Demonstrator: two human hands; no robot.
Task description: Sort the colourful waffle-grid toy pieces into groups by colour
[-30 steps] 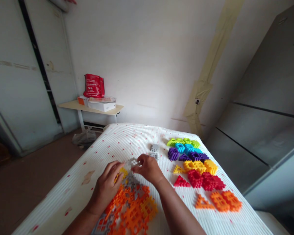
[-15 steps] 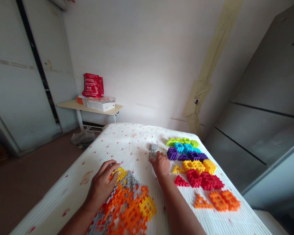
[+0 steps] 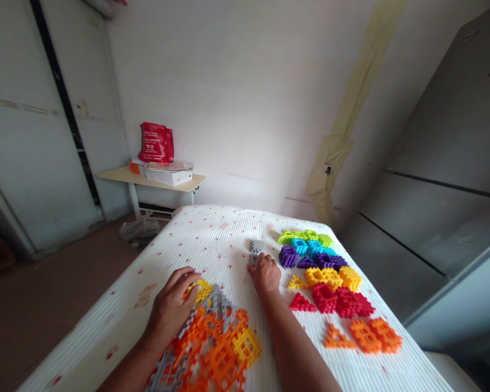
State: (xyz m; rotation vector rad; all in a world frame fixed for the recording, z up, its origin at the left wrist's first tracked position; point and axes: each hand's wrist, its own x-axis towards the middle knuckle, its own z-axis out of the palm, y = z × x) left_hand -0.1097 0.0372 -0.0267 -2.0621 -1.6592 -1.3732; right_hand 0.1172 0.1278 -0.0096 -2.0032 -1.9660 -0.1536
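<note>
Several details are hard to read. The right hand [image 3: 265,276] covers the near part of the grey pieces [image 3: 256,246], its fingertips hidden; whether it grips one, cannot tell. Left hand [image 3: 173,304] partly hides a yellow piece [image 3: 204,289] at the far edge of the mixed pile [image 3: 218,348]; contact and grip unclear. Pile overlaps heavily, mostly orange with grey and yellow, and runs out of view at the bottom.

Right forearm slants up and leftward from the bottom edge; palm down, fingers bent and bunched close together. Left forearm slants up and rightward; back of hand up, fingers loosely curved toward the right, thumb partly concealed.

Grey pieces lie on the white cloth [image 3: 204,231], left of the sorted coloured rows [image 3: 326,291], whose near end is orange and far end lime green.
</note>
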